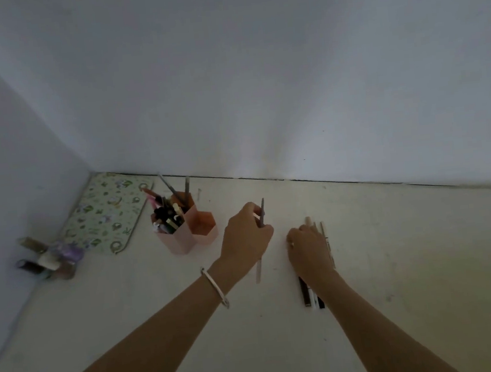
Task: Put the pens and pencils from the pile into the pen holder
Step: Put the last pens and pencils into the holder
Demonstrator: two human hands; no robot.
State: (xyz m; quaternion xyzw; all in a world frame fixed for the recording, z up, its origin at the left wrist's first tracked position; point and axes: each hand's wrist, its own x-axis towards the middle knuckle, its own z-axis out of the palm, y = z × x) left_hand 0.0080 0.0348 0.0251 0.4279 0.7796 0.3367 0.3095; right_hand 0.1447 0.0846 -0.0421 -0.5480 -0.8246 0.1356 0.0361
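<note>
Now left hand point(245, 240) grips pen point(260, 238), beside holder point(188, 227).

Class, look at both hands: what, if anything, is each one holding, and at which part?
The left hand holds two pens around the middle of their shafts. The right hand rests on the pile; whether it grips one cannot be told.

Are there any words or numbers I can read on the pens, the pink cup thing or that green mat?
None can be read.
Green mat: printed pictures only, too blurred for letters.
Pen holder: plain pink, no writing seen.
Pile of pens under the right hand: too small to tell.
Pen in the left hand: no marks visible.
</note>
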